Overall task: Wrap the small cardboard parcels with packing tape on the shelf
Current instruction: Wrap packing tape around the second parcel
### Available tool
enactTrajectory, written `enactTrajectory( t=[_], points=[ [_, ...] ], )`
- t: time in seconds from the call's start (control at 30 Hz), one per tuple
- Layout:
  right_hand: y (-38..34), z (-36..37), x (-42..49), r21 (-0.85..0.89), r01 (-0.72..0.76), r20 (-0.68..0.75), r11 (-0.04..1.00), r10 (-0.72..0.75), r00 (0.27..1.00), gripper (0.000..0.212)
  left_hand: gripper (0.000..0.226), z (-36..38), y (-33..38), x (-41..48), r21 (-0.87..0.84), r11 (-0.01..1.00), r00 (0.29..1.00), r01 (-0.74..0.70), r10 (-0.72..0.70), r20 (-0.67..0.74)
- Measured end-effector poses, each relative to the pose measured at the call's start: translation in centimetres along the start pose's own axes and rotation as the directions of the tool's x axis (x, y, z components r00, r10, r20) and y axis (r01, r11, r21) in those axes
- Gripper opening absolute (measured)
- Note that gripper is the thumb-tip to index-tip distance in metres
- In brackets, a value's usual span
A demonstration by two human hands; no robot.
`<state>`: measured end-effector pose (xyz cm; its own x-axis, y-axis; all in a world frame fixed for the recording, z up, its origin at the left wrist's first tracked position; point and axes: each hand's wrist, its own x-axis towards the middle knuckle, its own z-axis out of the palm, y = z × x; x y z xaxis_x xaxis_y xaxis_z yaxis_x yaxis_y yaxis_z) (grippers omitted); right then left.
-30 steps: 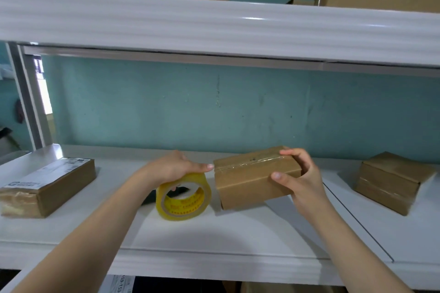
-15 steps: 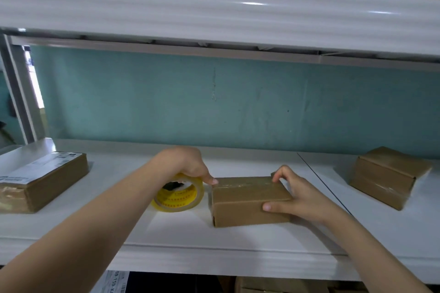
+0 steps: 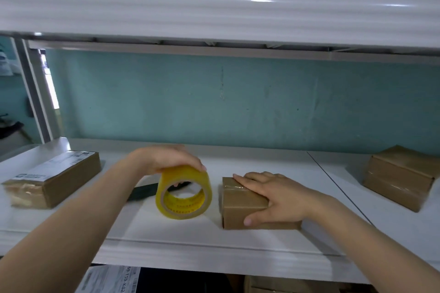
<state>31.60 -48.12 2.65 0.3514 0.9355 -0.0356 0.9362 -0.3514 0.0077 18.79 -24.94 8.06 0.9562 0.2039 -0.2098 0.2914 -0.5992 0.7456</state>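
Note:
A small brown cardboard parcel (image 3: 240, 204) rests flat on the white shelf (image 3: 190, 240), a strip of clear tape shining across its top. My right hand (image 3: 273, 195) lies palm down over it, thumb against the front face. Just left of the parcel a yellow roll of packing tape (image 3: 184, 192) stands on edge. My left hand (image 3: 166, 159) grips the roll from above. A narrow gap separates roll and parcel.
A longer labelled parcel (image 3: 54, 178) lies at the shelf's left end and a taped brown box (image 3: 402, 176) at the right. A dark flat object (image 3: 145, 191) lies behind the roll. An upper shelf (image 3: 214, 7) with cartons hangs overhead; a teal wall is behind.
The parcel has been lowered from a tilted hold to lie flat. My right hand moved onto its top. My left hand drew the roll away to the left, opening a gap.

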Motion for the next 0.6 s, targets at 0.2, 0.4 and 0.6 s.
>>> enactTrajectory(
  t=[0.2,0.4,0.6],
  points=[
    [0.0,-0.3,0.4,0.062,0.030,-0.049,0.998,-0.027,0.998,0.085,0.048,-0.2,-2.6,-0.3,-0.058,0.996,0.995,-0.065,0.061,-0.080],
    [0.9,-0.6,0.1,0.068,0.032,-0.055,0.997,-0.029,0.998,0.084,0.055,-1.0,-2.1,0.2,0.333,0.941,0.976,0.066,0.008,-0.216],
    [-0.1,-1.5,0.3,0.097,-0.003,0.011,0.995,0.002,1.000,0.093,0.052,-0.9,-1.7,0.9,0.380,0.920,0.973,0.092,-0.001,-0.232]
  ],
)
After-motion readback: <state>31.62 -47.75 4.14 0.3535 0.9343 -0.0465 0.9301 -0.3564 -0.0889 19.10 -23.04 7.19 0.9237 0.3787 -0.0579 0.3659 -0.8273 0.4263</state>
